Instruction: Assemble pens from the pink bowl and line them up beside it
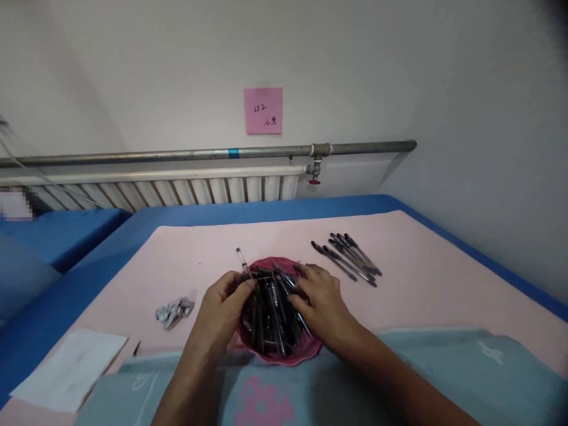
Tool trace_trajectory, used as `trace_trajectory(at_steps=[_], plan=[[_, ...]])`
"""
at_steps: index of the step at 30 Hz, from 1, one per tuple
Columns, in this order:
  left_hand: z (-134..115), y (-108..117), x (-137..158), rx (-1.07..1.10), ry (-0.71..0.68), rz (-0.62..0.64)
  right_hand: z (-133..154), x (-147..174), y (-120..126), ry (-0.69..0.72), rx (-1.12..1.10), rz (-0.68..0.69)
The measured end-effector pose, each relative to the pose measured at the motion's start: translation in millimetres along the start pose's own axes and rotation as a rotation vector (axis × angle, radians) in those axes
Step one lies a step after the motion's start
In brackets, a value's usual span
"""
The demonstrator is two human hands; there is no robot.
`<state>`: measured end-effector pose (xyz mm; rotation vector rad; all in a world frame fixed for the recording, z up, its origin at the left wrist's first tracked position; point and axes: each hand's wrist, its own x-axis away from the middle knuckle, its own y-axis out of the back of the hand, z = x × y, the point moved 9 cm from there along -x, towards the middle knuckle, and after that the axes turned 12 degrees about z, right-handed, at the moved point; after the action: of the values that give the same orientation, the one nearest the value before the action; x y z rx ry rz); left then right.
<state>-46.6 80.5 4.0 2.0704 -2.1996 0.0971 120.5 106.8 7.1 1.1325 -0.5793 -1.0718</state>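
Observation:
A pink basket (290,360) with a wavy rim stands in front of me, filled with dark pens and pen parts (274,307). At its left rim, my left hand (227,299) is closed, thumb and fingers pinching a slim clear tube (241,259) that looks like a pen refill. The tube's clear end tilts up and left above the hand; its lower part is hidden among the pens. My right hand (320,299) lies over the basket's right side, fingers apart and touching the pens. Its fingertips partly cover what lies beneath.
Several capped black pens (350,257) lie side by side on the pink sheet (421,278) at the right. Crumpled silvery wrap (174,312), a small dark piece (136,348) and white paper (71,367) lie at the left. Blue-green cloth (444,361) is nearest me; a radiator (217,189) stands behind.

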Motion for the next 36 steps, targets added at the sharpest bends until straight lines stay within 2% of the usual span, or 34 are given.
trace_trajectory(at_steps=[2,4,7,9,12,16,21,24,28,36], plan=[[4,-1,0,0.173,0.043,-0.001,6,3,10,0.041,-0.069,-0.049],[7,-1,-1,0.311,0.069,-0.014,16,6,14,0.112,-0.143,-0.01],[8,2,-2,0.406,0.068,-0.037,26,9,11,0.15,-0.228,0.083],[8,4,-3,0.419,0.054,-0.037,27,10,12,0.137,-0.284,0.09],[8,1,-4,0.384,0.032,-0.003,16,9,18,0.073,-0.454,0.031],[8,-12,-3,0.297,0.048,0.117,-7,7,23,-0.021,-0.845,-0.059],[0,-27,0,0.056,-0.002,0.241,-28,7,23,-0.073,-1.408,-0.189],[0,-35,0,-0.078,-0.014,0.28,-31,9,26,-0.072,-1.604,-0.259],[2,-39,0,-0.194,-0.027,0.295,-27,11,33,-0.035,-1.658,-0.298],[-3,-38,0,-0.317,-0.067,0.272,-20,10,31,0.045,-1.604,-0.23]])
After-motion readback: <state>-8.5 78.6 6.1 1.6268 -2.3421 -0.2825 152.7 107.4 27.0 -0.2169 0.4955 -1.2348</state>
